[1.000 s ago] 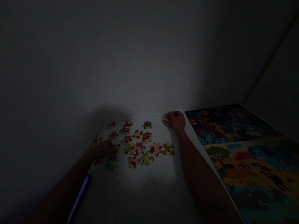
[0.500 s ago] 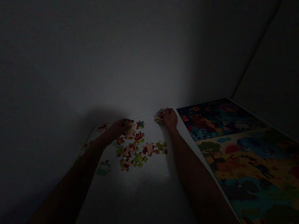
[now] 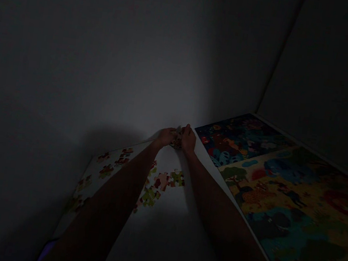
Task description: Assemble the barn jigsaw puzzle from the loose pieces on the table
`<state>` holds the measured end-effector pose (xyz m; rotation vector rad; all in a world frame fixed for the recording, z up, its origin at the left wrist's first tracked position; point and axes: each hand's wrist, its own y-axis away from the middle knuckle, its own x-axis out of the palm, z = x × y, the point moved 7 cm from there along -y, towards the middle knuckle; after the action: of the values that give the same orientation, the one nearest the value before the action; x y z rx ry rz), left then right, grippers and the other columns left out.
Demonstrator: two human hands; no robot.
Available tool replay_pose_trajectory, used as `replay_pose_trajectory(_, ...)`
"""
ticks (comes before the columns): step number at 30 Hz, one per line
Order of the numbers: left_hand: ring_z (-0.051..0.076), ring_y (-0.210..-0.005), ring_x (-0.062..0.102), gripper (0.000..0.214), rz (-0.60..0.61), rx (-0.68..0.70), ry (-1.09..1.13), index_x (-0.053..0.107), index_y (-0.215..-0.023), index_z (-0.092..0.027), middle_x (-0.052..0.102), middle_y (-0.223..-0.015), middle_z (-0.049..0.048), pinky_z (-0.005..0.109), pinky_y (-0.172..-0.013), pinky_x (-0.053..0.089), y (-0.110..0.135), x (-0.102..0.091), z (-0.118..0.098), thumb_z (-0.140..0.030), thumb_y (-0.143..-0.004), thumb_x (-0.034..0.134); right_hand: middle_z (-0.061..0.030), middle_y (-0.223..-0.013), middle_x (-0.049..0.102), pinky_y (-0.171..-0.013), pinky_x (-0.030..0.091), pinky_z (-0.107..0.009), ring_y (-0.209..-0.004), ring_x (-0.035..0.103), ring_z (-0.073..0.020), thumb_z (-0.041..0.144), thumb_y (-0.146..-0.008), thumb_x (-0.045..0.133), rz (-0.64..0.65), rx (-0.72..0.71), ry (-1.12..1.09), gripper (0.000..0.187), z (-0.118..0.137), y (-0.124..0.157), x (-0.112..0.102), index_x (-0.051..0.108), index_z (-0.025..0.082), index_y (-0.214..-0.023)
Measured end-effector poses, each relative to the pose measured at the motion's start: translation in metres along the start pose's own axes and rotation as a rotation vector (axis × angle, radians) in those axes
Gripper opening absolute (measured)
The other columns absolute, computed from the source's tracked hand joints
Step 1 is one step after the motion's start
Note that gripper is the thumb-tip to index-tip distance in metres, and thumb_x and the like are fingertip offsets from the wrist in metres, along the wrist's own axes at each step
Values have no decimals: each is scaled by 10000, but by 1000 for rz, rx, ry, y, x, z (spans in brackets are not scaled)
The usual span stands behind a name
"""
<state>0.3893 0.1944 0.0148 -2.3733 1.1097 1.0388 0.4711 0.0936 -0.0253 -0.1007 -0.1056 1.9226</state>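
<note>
At the near left corner of the bench a purple-lit object shows only as a glow; what it is cannot be told. Both forearms run up the white surface. Under and between them lie the loose pieces, more trailing along the left edge. Along the right edge, touching the white surface, lie the finished puzzles, bright with animals and trees.

At the far edge, just short of the wall, the left hand and right hand meet. Their fingers are curled in on the small cluster of pieces, pinched between the two hands just above the bench. The light is too dim to show which piece each hand grips.

Judging from this, pieces are being joined. It would go best with the cluster laid flat on the bench, the knob lined up over its gap and pressed straight down rather than forced at an angle. The poor light makes matching by picture hard, so shape is the safer guide.

Half a second ago the left hand was over the loose pieces, well apart from the right. It has since come across to it. The right hand has stayed at the far edge.
</note>
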Motion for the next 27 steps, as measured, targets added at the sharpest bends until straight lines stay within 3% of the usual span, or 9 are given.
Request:
replay_pose_trajectory(5,198,-903,675,249,-10,9,49,700,-1037,-126,745,-990,90,292,-820,523,7,8,6,-241,-857,571,-121,-927,700,-856,436,-379,-934,631,-262,646,-938,214,71,-1,67,603,0,-2,7,625,221,-823)
replay_pose_trajectory(8,193,-984,659,326,-107,9,63,652,-1152,-105,711,-1114,119,304,-894,504,29,-9,13,-268,-910,507,-133,-941,702,-859,437,-385,-935,630,-265,629,-943,212,88,-5,79,595,1,-2,8,625,214,-833)
replay_pose_trajectory(11,197,-1041,638,392,-235,-18,47,582,-1262,-104,673,-1182,135,341,-949,487,83,-37,33,-283,-944,440,-124,-926,700,-854,437,-377,-921,632,-260,626,-935,224,84,-10,71,587,3,1,6,627,212,-832)
replay_pose_trajectory(14,213,-1116,612,324,-386,11,-68,642,-1168,-139,673,-1164,117,376,-1018,456,171,-60,56,-268,-923,474,-112,-878,691,-840,436,-366,-884,627,-249,632,-913,263,55,2,84,572,3,4,2,627,203,-811)
replay_pose_trajectory(17,223,-1159,591,299,-428,88,-254,649,-1163,-213,663,-1196,88,425,-1023,464,265,-61,71,-270,-941,457,-102,-859,679,-826,435,-356,-872,605,-232,636,-897,300,26,-46,77,553,4,4,-1,617,194,-798)
replay_pose_trajectory(20,243,-1222,556,328,-481,121,-425,611,-1237,-214,628,-1279,104,462,-1044,458,336,-57,82,-260,-944,471,-90,-845,655,-832,427,-349,-879,586,-214,624,-884,342,-21,-83,43,507,4,3,-5,578,192,-763)
replay_pose_trajectory(23,249,-1246,544,329,-595,70,-504,598,-1241,-182,609,-1310,125,471,-1045,470,370,-59,91,-223,-947,456,-70,-844,630,-840,422,-349,-872,573,-198,591,-876,369,-42,-125,35,449,8,5,-9,560,194,-790)
replay_pose_trajectory(27,246,-1189,589,326,-631,49,-514,621,-1188,-153,641,-1254,140,455,-1002,517,369,-57,94,-154,-927,426,-83,-850,608,-846,415,-380,-861,553,-211,533,-873,413,-49,-209,107,380,21,11,-15,562,192,-800)
